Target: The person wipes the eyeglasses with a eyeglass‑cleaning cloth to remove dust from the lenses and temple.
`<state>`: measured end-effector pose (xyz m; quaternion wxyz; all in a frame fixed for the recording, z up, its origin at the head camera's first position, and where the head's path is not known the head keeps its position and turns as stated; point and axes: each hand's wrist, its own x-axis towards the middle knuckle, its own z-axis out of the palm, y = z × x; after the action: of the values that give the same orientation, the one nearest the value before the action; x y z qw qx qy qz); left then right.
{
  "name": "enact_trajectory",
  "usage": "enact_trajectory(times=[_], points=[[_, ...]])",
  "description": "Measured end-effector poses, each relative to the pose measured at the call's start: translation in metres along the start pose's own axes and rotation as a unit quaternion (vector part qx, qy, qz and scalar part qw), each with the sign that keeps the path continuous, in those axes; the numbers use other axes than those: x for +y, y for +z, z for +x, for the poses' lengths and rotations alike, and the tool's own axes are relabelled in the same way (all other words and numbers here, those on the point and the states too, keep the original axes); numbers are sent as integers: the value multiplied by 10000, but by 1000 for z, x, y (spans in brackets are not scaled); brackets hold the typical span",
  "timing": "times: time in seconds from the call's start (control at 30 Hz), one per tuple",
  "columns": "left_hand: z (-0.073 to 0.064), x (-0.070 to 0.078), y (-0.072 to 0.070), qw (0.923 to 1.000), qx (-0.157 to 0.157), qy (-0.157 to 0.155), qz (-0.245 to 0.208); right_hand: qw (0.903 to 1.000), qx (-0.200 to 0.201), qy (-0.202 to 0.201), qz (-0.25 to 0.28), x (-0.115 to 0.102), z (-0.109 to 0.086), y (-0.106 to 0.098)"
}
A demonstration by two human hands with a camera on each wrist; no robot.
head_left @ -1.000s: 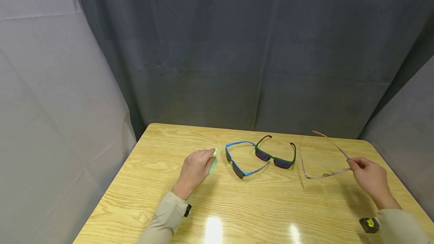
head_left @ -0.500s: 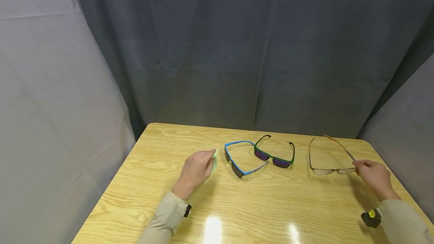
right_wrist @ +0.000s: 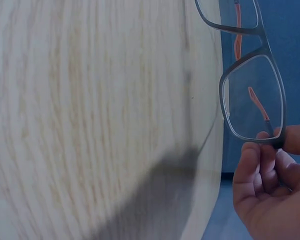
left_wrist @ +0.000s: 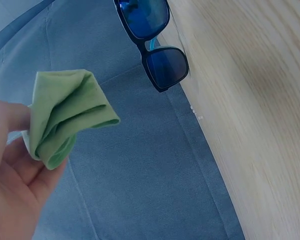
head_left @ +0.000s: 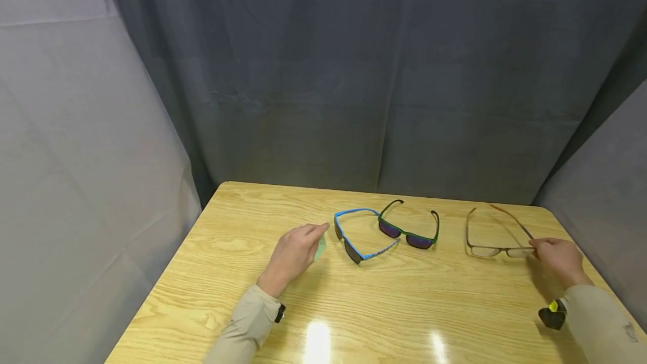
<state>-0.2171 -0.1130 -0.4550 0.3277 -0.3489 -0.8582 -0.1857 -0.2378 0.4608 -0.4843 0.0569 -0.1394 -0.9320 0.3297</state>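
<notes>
My left hand (head_left: 292, 254) pinches a folded pale green cloth (left_wrist: 65, 112) between thumb and fingers, over the table's left half. Just right of it lies a pair of blue-framed sunglasses (head_left: 360, 256) with dark lenses, arms unfolded. At the right, my right hand (head_left: 560, 260) pinches thin-framed clear eyeglasses (right_wrist: 280, 95) by the corner where the frame meets an arm. Their arms are spread and point toward the back edge, with orange tips showing through a lens in the right wrist view. Green-framed sunglasses (head_left: 419, 241) with purple lenses sit between the hands, touching the blue pair's arm.
A light wood-grain table (head_left: 384, 308) spans the front. Dark grey curtain (head_left: 303, 100) hangs behind its back edge, with pale grey cloth (head_left: 86, 156) at the left side. A small black device with a yellow spot (head_left: 552, 316) is at the right wrist.
My right hand has carried the clear eyeglasses slightly right, and they have turned so the lenses face forward more squarely. The left hand stays in place, its fingertips a little straighter around the cloth.
</notes>
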Motion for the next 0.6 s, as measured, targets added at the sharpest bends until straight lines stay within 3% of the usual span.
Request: enact_trajectory(times=[0.6], points=[[0,-1,2,9989,-384,20,265,9927,10,1036,624,10,12,8]])
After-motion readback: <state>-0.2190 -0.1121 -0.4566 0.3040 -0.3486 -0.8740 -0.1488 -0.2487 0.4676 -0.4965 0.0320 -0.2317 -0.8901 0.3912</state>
